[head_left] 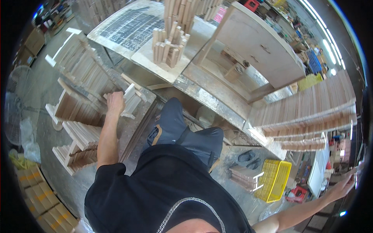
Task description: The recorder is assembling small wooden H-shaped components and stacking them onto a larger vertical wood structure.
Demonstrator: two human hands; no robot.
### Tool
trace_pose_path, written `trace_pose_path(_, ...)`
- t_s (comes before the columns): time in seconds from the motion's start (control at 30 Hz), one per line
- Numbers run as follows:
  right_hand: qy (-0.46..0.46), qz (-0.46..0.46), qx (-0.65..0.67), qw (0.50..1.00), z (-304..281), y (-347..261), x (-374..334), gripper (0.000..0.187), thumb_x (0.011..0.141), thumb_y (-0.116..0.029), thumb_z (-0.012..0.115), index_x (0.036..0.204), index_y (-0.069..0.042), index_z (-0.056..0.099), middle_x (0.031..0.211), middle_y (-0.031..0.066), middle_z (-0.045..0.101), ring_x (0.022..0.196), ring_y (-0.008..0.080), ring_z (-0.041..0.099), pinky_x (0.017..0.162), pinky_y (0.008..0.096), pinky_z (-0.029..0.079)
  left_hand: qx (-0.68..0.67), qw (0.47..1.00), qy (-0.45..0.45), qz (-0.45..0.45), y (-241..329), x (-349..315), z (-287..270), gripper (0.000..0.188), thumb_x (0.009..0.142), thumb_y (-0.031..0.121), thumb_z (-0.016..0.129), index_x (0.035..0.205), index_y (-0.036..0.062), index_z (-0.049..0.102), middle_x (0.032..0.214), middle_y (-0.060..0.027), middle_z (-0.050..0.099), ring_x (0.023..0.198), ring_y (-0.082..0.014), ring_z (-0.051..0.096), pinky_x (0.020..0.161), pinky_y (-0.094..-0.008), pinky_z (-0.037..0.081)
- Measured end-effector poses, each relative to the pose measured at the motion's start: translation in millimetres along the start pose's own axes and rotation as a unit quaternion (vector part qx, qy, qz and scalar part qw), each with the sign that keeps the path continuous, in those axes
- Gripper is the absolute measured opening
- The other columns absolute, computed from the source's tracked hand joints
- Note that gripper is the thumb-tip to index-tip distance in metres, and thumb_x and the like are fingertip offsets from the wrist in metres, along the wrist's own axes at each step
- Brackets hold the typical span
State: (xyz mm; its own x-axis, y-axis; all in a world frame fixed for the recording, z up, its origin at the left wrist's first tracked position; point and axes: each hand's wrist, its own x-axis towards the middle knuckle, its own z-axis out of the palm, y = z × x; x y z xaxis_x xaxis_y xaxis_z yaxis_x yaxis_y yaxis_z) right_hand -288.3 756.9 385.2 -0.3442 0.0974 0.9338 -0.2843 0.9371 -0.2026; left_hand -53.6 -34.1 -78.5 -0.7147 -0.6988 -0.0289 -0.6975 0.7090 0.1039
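Head view, wooden slats [131,101], beside left hand [115,102]

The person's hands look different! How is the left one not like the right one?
The left hand is down by wooden slats; the right hand reaches far out sideways. The left hand seems curled; the right hand looks straighter. Both are bare.

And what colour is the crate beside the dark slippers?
The crate is yellow, seen in the head view.
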Motion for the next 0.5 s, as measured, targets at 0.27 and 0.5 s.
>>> trace_pose_path(0.27, -0.087, 0.116, 0.105, 0.984, -37.4, -59.8, -191.4, 0.021, 0.100, -0.012, 0.058, 0.112, 0.003, 0.064, 0.118, 0.0139, 0.067, 0.102, 0.0204, 0.061, 0.090, 0.0345, 0.048, 0.033, 0.995, 0.085, -0.037, 10.4, -8.4, -19.5, 0.024, 0.094, 0.023, 0.068, 0.113, 0.0079, 0.069, 0.101, -0.0219, 0.072, 0.100, -0.0422, 0.068, 0.097, -0.0489, 0.050)
trace_pose_path(0.5, -0.400, 0.073, 0.296, 0.864, 32.8, -142.9, -296.1, 0.036, 0.084, -0.012, 0.068, 0.115, 0.005, 0.065, 0.097, 0.0156, 0.069, 0.089, 0.0222, 0.067, 0.080, 0.0355, 0.053, -0.580, 0.774, 0.240, 0.085, 99.0, -50.3, -89.9, 0.033, 0.095, 0.011, 0.070, 0.124, -0.0029, 0.065, 0.106, -0.0134, 0.075, 0.097, -0.0214, 0.070, 0.094, -0.0388, 0.053)
